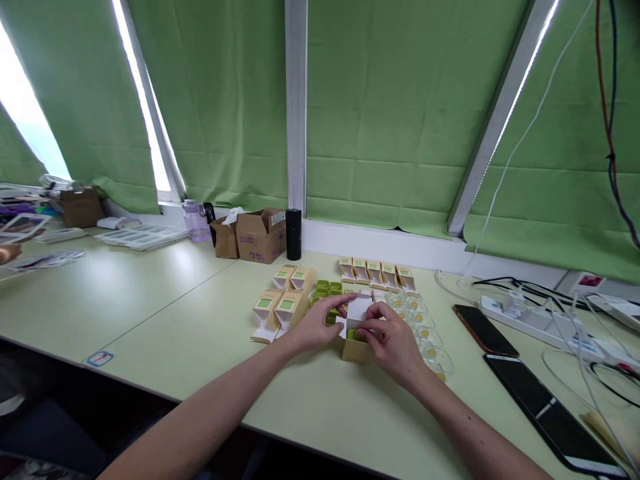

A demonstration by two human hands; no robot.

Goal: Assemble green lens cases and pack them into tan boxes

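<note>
In front of me stands a small cardboard box with its white-lined flaps raised. My left hand is closed on its left side and flap, index finger stretched along the top. A small green container shows in the box's opening. Over that opening, the thumb and fingers of my right hand pinch at the green container; the fingertips partly hide it. More green containers are grouped behind my left hand. Clear plastic pieces with yellow centres lie in rows to the right of my right hand.
Open-flapped cartons stand left, another row behind. Farther back are a brown carton, a black tumbler and a purple bottle. Phones and a power strip with cables lie right. Another person's hand is far left.
</note>
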